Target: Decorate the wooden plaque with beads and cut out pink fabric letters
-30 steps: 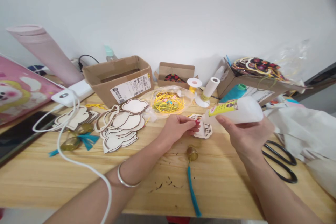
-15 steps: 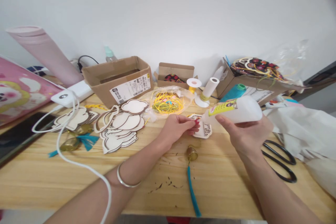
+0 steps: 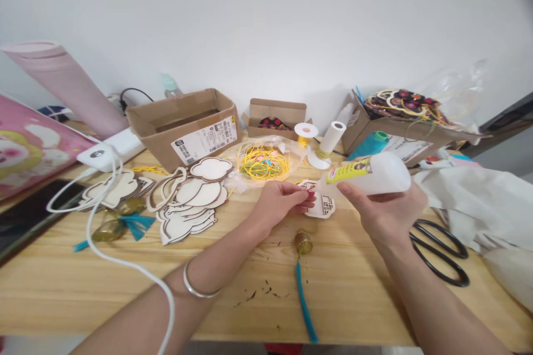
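My right hand (image 3: 391, 216) is wrapped round a translucent white squeeze bottle (image 3: 385, 175) with a yellow label, tipped nearly on its side. Its narrow end points left, over a white wooden lattice cut-out (image 3: 323, 206) lying on the table. At the cut-out's left edge, my left hand (image 3: 287, 198) is closed, thumb and fingers pressed together. A small red spot shows at its fingertips; what they pinch is hidden. Nearer to me lies a brass bell (image 3: 303, 242) with a teal tassel (image 3: 305, 305).
Stacked wooden cut-outs (image 3: 195, 194) lie left, beside more bells (image 3: 109, 229) and a white cable (image 3: 125, 258). Behind are cardboard boxes (image 3: 187, 133), a bag of yellow cord (image 3: 264, 162) and thread spools (image 3: 332, 138). Black-handled scissors (image 3: 443, 249) and white cloth (image 3: 478, 205) are right.
The view has shifted slightly. The bottle and my right hand have moved a little to the left; my left hand keeps its pinch by the cut-out.
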Tool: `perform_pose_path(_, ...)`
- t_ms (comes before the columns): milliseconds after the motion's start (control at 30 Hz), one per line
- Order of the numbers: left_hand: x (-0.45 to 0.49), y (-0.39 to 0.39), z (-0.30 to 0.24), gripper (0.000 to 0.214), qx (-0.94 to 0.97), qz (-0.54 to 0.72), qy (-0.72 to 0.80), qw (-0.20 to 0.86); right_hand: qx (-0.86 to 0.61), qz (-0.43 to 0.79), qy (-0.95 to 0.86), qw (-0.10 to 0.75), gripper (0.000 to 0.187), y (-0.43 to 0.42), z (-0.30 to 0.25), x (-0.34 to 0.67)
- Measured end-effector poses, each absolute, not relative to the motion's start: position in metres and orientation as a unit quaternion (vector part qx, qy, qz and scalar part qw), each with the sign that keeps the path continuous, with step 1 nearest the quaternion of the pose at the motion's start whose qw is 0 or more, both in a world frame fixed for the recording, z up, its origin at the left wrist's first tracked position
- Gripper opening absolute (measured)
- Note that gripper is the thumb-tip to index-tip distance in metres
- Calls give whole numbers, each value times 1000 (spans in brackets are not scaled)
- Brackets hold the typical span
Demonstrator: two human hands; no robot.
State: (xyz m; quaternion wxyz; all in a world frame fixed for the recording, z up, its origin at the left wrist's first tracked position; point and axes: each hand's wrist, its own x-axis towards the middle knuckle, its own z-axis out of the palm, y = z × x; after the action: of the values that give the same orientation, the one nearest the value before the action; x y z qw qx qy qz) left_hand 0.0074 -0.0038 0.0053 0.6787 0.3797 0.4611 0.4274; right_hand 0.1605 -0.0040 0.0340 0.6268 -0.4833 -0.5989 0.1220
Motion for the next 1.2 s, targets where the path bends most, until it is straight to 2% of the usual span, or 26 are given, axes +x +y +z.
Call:
perform_pose_path(267, 8, -4, 4, 13, 378, 431, 462, 676, -497, 127, -581, 632, 36, 2, 29, 169)
perform_pose_path(467, 8, -3, 4, 14, 382, 425, 470, 673, -469, 128, -542, 685, 32, 2, 27, 172)
perform_pose_path(633, 8, -3, 4, 13, 385, 425, 471, 670, -489, 141, -559, 655, 36, -1, 29, 164)
perform_pose_path(900, 8, -3, 4, 11, 388, 423, 471, 670, -486, 100, -604, 624, 31, -4, 31, 163)
perform_pose_path(1200, 8, -3, 5, 13, 383, 424, 472, 671, -478, 60, -616, 623, 31, -4, 28, 166)
